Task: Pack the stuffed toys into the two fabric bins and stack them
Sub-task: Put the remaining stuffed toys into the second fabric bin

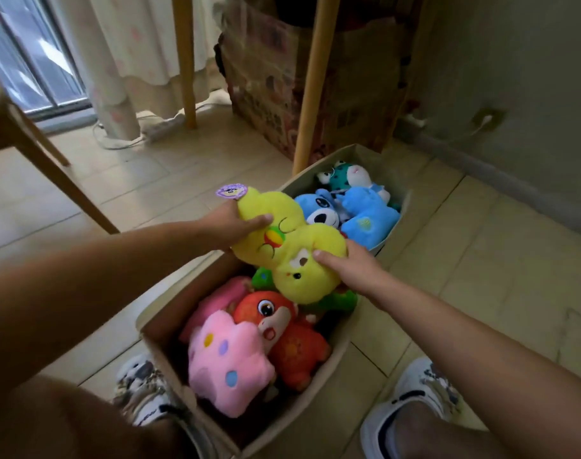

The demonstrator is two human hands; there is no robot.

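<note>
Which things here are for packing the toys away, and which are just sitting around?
For the job:
yellow toy, held by left hand and right hand
near bin with pink toy and orange toy
far bin with blue toys

Just sitting around:
cardboard box
power strip
curtain

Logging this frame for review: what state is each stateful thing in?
Yellow toy: held over the bins, not yet packed.
Left hand: gripping the toy.
Right hand: gripping the toy.
Near bin: open, holding toys.
Far bin: open, holding toys, unstacked.
</note>
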